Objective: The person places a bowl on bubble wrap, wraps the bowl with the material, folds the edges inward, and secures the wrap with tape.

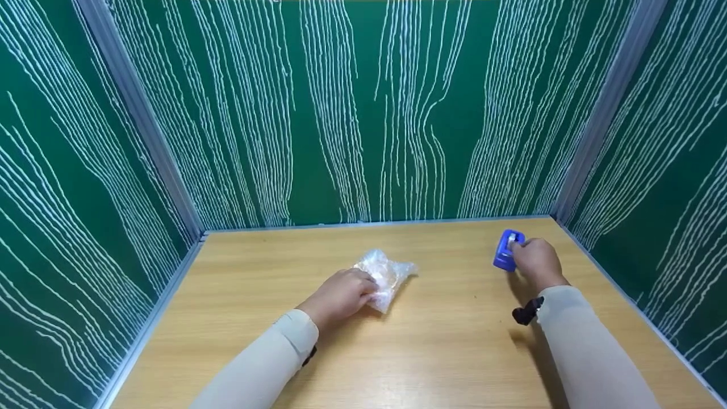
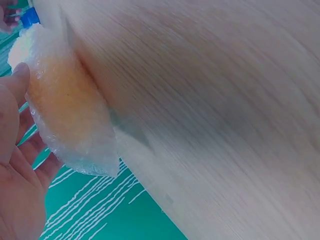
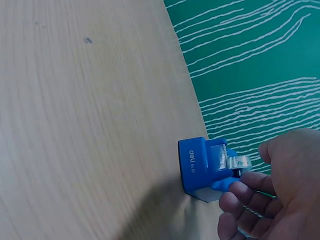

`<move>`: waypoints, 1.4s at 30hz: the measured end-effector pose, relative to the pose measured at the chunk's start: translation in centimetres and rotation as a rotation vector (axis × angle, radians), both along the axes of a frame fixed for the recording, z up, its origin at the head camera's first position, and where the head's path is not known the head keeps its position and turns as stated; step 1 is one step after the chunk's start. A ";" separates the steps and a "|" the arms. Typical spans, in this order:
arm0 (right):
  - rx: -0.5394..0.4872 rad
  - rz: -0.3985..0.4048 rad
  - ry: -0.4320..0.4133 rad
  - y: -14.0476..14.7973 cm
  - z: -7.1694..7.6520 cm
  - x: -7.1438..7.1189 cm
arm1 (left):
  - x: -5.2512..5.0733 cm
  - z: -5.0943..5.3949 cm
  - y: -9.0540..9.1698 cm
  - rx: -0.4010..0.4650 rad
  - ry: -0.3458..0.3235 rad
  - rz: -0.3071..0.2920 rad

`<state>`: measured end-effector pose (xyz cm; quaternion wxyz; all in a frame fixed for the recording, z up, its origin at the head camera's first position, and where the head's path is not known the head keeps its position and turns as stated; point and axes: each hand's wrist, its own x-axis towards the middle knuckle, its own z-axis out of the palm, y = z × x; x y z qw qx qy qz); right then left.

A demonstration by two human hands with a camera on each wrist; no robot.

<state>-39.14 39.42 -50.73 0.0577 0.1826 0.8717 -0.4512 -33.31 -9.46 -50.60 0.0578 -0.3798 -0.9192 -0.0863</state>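
Head view: left grip pinches bubble wrap on desk; right grip spread at blue tape dispenser.

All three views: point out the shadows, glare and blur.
Head: a shadow lies on the table beside the right sleeve; the bubble wrap catches bright glints. Left wrist: soft shadow beside the bubble wrap, table hazy. Right wrist: dark shadow beside the blue tape dispenser, its small print too soft to read.
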 end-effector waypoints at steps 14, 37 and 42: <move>-0.129 -0.061 -0.079 -0.3 -0.1 -0.3 | 0.0 0.0 0.1 0.002 -0.049 0.026; -0.221 -0.224 -0.083 -1.7 1.1 -0.2 | -0.1 0.4 0.4 0.014 -0.021 0.000; -0.215 -0.214 -0.106 -1.6 1.4 0.0 | -0.1 0.3 0.4 0.008 -0.059 0.022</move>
